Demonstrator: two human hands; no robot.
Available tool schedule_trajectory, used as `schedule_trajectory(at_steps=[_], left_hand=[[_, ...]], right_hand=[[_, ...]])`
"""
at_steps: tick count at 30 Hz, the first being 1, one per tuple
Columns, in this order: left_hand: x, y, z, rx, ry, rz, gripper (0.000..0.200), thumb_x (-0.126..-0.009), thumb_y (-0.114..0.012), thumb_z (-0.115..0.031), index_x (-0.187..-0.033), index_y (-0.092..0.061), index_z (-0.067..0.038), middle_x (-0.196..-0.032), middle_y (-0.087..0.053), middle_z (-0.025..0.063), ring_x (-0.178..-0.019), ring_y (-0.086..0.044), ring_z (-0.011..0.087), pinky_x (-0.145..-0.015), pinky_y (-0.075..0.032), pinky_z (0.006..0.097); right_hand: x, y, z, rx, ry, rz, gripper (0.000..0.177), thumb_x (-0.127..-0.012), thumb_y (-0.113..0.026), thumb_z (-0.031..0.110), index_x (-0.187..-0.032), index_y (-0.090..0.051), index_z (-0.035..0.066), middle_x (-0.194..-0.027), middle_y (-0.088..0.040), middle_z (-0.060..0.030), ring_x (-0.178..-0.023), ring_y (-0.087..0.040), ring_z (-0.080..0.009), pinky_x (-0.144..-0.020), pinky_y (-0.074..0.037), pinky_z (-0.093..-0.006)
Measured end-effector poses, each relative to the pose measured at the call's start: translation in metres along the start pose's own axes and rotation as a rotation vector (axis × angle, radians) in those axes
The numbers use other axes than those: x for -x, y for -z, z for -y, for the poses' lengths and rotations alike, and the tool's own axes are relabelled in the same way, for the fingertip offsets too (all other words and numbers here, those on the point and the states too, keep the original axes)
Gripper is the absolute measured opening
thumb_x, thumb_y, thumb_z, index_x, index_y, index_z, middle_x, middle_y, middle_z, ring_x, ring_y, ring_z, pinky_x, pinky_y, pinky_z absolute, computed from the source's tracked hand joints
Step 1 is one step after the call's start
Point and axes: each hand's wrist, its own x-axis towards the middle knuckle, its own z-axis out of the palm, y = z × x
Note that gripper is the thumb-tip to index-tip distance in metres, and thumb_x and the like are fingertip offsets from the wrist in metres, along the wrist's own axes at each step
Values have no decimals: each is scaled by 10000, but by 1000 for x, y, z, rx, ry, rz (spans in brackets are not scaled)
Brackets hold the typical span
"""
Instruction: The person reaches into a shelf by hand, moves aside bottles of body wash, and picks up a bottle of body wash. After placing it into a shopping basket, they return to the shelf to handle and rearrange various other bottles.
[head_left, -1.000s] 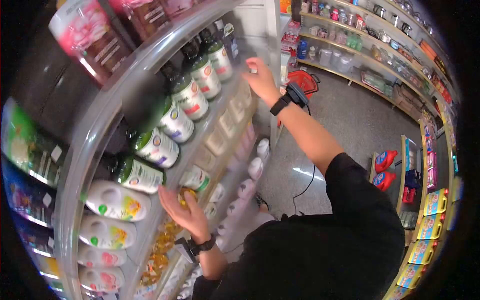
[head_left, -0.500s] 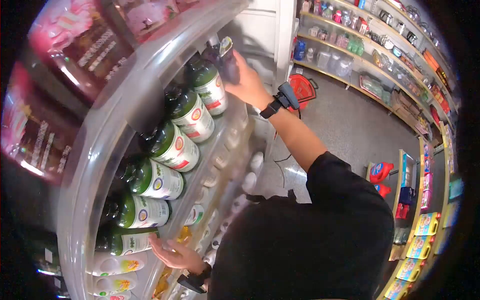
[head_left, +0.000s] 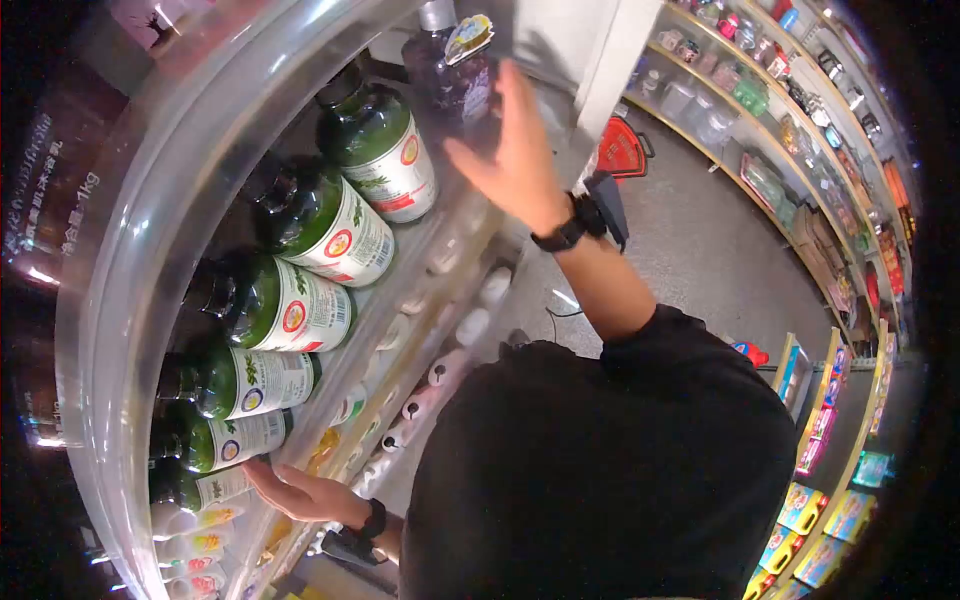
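My right hand [head_left: 515, 160] is open, thumb and fingers spread, beside a clear purple bottle [head_left: 468, 95] with a silver cap and a round yellow tag. That bottle stands at the far end of a shelf row. Next to it, green pump bottles [head_left: 395, 175] with dark tops and white labels line the shelf toward me. At the near end my left hand [head_left: 300, 492] is open, palm up with fingers stretched out. Its fingertips are right at the lower part of the last green bottle [head_left: 222, 487]. Both wrists wear black straps with a dark device.
A clear plastic shelf edge [head_left: 110, 300] curves along the left. White bottles [head_left: 195, 545] with flower prints stand nearest. A lower shelf holds more bottles [head_left: 440, 375]. On the floor behind lies a red basket [head_left: 622, 150]. Shelves of glassware [head_left: 750, 95] run along the right.
My view has moved in closer to the shelf. My right hand has opened from around the purple bottle, which stands upright at the row's end. My left hand stays by the last green bottle.
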Motion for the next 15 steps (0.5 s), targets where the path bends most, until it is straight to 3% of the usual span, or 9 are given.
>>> schedule_trajectory(at_steps=[2,5,7,9,12,15], left_hand=[[-1,1,-1,0,17,2,413,-1023,-492,-112,-1406,-501,45,-1400,-559,192,-1288,-545,291,-1081,-432,404],[-1,-5,-3,-27,13,-13,411,-1023,-496,-111,-1403,-504,46,-1399,-563,182,-1286,-547,284,-1083,-430,395],[2,1,-2,-46,17,10,408,-1024,-496,-111,-1398,-509,51,-1400,-564,178,-1283,-550,280,-1087,-424,391],[0,0,-3,-36,45,4,403,-1025,-494,-111,-1390,-514,57,-1402,-563,177,-1280,-553,277,-1093,-415,390],[3,-2,-6,-61,27,-6,465,-1040,-472,-256,-1395,-520,39,-1389,-575,180,-1260,-561,302,-1090,-403,424],[2,-2,0,-59,11,-11,456,-1036,-477,-245,-1383,-532,44,-1385,-579,181,-1262,-559,303,-1089,-393,427]], right_hand=[[19,10,22,-20,26,-27,929,-769,-777,248,-1474,-275,-88,-1459,-353,-337,-1335,-370,-517,-1128,-323,-512],[34,-1,46,-260,97,126,908,-780,-770,228,-1472,-276,-89,-1443,-378,-326,-1320,-401,-495,-1118,-339,-509],[26,-18,46,-194,130,100,906,-777,-773,170,-1479,-259,-82,-1423,-404,-318,-1302,-427,-474,-1097,-371,-484],[19,-27,49,-221,100,116,940,-754,-791,182,-1480,-252,-78,-1382,-446,-305,-1268,-466,-452,-1071,-399,-461],[14,-36,50,-367,-17,186,964,-736,-802,185,-1485,-251,-69,-1337,-485,-286,-1223,-507,-429,-1044,-424,-446],[13,-40,51,-315,-44,152,968,-715,-842,196,-1470,-304,-85,-1375,-505,-267,-1269,-525,-392,-1056,-426,-407]])
